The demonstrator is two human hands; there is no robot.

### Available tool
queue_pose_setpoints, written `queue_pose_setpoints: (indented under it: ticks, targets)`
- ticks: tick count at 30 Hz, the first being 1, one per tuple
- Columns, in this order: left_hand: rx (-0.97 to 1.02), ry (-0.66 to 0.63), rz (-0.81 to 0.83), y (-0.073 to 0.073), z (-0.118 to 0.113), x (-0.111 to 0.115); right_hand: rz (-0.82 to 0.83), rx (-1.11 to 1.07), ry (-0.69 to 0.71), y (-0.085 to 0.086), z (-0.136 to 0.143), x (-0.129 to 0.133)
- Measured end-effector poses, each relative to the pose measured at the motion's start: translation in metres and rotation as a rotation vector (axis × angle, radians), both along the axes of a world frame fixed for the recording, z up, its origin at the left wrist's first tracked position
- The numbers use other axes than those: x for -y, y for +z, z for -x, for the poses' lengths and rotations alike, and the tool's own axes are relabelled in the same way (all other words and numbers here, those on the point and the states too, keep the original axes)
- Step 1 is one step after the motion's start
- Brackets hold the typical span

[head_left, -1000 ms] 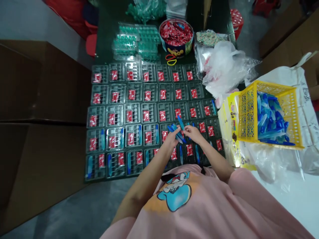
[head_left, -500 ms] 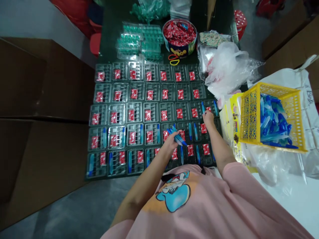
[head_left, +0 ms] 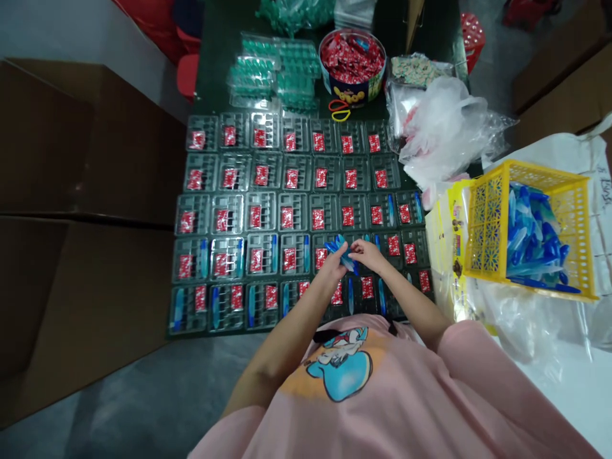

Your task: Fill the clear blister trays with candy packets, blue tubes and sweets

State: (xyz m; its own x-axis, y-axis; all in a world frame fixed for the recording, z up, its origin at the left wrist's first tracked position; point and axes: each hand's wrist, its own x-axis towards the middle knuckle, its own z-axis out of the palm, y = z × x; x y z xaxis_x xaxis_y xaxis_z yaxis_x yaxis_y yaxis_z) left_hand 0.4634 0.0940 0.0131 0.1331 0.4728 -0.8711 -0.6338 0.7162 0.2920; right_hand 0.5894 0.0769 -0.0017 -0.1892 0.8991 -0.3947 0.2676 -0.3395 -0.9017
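My left hand (head_left: 336,262) is closed around a bundle of slim blue pen-shaped pieces (head_left: 345,255), some dark blue and some pale, pointing several ways. Against that bundle, the bent fingers of my right hand (head_left: 367,255) are pinched together; what they grip is hidden. Both hands are above the second row from my side of clear plastic trays (head_left: 292,213). Each tray is divided into compartments, and a red-and-white packet (head_left: 287,218) lies in most. Single blue pieces (head_left: 391,210) lie lengthwise in many of the nearer trays and in the two rightmost of the middle row.
A yellow basket (head_left: 486,220) of blue pieces stands at the right. Behind the trays are a round tin (head_left: 351,94) of red packets, scissors (head_left: 340,110), green plastic parts (head_left: 296,67) and crumpled clear bags (head_left: 449,121). Cardboard boxes (head_left: 86,274) border the left side.
My right hand has left the far-right tray of the middle row and come back left to the bundle. Two trays at that end now each show a blue piece.
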Motion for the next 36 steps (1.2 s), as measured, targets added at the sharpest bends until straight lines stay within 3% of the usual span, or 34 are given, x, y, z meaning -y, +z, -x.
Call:
queue_pose_setpoints:
  ticks: [4,9,13,18,26,28,32,34,36]
  targets:
    - [0.021,0.047,0.029,0.0,0.003,0.0,0.012,0.009,-0.084,-0.009,-0.007,-0.012]
    - [0.045,0.147,0.047,-0.001,0.014,0.001,-0.047,0.454,-0.272,-0.017,-0.043,-0.064]
    - [0.087,0.179,0.076,0.001,0.021,0.006,-0.021,0.689,-0.197,-0.021,-0.048,-0.098]
    - [0.081,0.187,0.099,0.005,0.026,0.011,0.008,0.798,-0.154,-0.026,-0.034,-0.107]
    - [0.092,0.137,0.078,0.004,0.036,0.011,-0.195,0.672,-0.238,-0.021,-0.023,-0.101]
    - [0.077,0.123,0.067,0.001,0.035,0.01,-0.195,0.51,-0.147,-0.015,-0.01,-0.086]
    - [0.059,0.159,0.018,-0.008,0.031,0.007,-0.008,0.157,0.232,-0.008,0.017,-0.043]
    - [0.059,0.186,-0.006,-0.01,0.031,0.006,0.029,0.083,0.275,-0.008,0.025,-0.03]
    - [0.038,0.215,-0.007,-0.008,0.035,0.006,0.038,0.061,0.224,-0.009,0.028,-0.03]
